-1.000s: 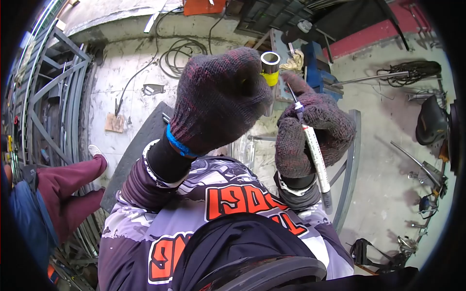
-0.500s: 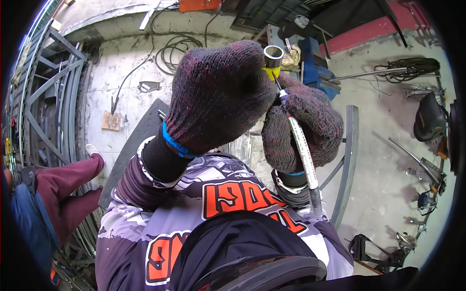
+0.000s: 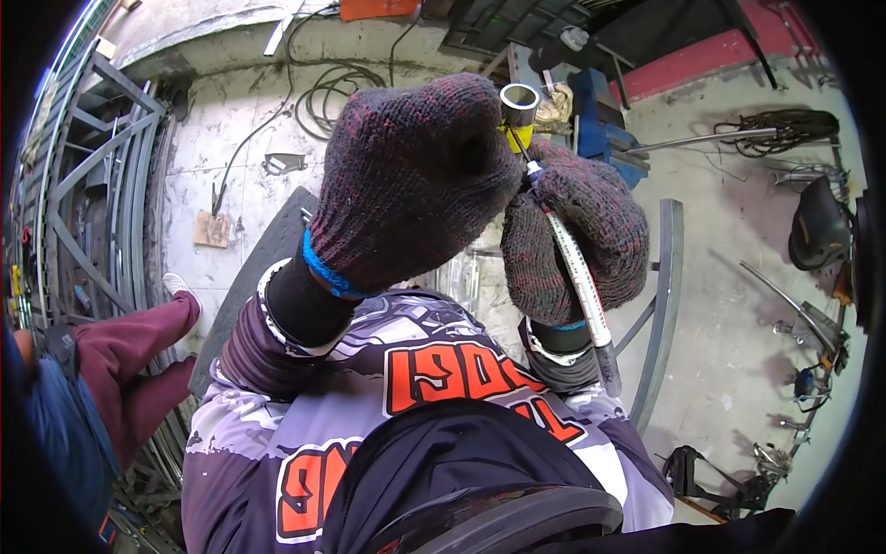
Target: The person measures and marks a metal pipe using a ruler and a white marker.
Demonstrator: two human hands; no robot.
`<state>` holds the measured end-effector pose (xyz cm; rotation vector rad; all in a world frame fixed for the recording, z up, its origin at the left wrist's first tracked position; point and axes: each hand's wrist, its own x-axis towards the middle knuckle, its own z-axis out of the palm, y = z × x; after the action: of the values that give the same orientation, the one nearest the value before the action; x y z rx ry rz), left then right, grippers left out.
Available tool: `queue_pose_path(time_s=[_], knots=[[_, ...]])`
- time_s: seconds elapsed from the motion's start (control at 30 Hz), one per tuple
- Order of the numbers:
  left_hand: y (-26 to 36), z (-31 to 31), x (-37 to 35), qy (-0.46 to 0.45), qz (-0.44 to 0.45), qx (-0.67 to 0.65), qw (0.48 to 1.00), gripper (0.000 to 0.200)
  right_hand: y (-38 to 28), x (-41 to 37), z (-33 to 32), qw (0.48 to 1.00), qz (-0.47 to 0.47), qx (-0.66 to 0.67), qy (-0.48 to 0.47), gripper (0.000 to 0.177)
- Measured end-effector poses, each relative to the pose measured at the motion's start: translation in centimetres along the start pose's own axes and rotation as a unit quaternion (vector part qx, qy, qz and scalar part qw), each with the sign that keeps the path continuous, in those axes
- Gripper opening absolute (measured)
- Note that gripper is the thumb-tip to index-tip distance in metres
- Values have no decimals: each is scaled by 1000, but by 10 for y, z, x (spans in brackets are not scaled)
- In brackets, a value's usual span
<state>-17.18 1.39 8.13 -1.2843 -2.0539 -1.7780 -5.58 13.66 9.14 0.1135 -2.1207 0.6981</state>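
"Left hand (image 3: 415, 180)?"
"Clamped on the tube (image 3: 520, 116), above the floor (image 3: 729, 208)."
"And the right hand (image 3: 609, 226)?"
"Closed round the pen (image 3: 578, 277), its tip at the tube's yellow band (image 3: 528, 132); whether touching, I can't tell."

Left grip (image 3: 415, 175), dark knit glove (image 3: 378, 185), closed on metal tube (image 3: 519, 114) with yellow band (image 3: 522, 139), right grip (image 3: 591, 235), matching glove (image 3: 614, 235), around white pen (image 3: 578, 268), thin tip (image 3: 522, 148) at band, contact unclear, coiled cable (image 3: 312, 109) near far edge of floor (image 3: 729, 222).
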Motion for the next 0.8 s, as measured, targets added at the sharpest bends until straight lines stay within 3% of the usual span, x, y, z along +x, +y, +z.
queue_pose_path(time_s=[0.57,0.63,0.8], knots=[[-8,1,2,-9,7,-16,1000,15,8,2,1,1000,-7,-8,10,23],[-7,0,2,-20,-1,-8,1000,15,7,10,-6,992,-54,-67,-91,23],[-6,-1,2,-28,-21,-8,999,16,13,3,-3,997,-24,-31,-60,23]])
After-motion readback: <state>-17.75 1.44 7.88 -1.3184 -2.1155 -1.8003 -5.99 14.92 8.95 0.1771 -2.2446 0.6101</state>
